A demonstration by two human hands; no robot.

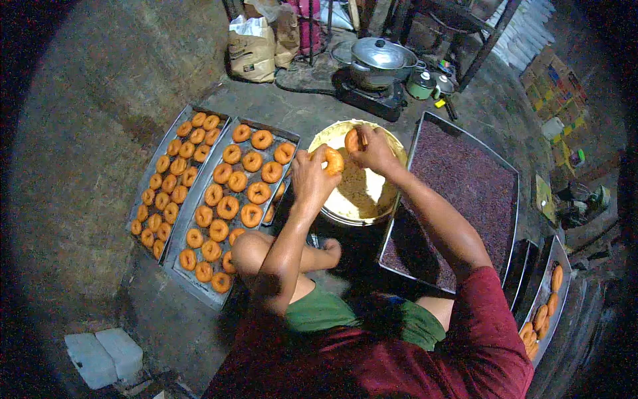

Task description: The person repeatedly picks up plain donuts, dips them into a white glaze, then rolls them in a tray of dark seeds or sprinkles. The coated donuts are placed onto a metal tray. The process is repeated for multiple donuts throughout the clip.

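Above a round tub of pale cream (366,179), each of my hands holds a fried ring doughnut. My left hand (311,182) grips one doughnut (334,160) by its side, near the tub's left rim. Higher up, my right hand (376,152) has its fingers around another doughnut (352,141), partly hidden by them. The cream coats the tub's inner wall, and shadows of my hands fall on it. Left of the tub, a metal tray (294,137) carries rows of plain doughnuts (228,207). To the right lies a large tray of dark brown sprinkles (463,189).
A second doughnut tray (169,164) lies farther left. Beyond the tub stands a lidded pot (381,60) on a gas stove (369,97); green enamel pot (420,86) beside it. Paper sacks (251,55) stand at the back. At lower right, another tray (560,299) holds long fried pastries (542,316).
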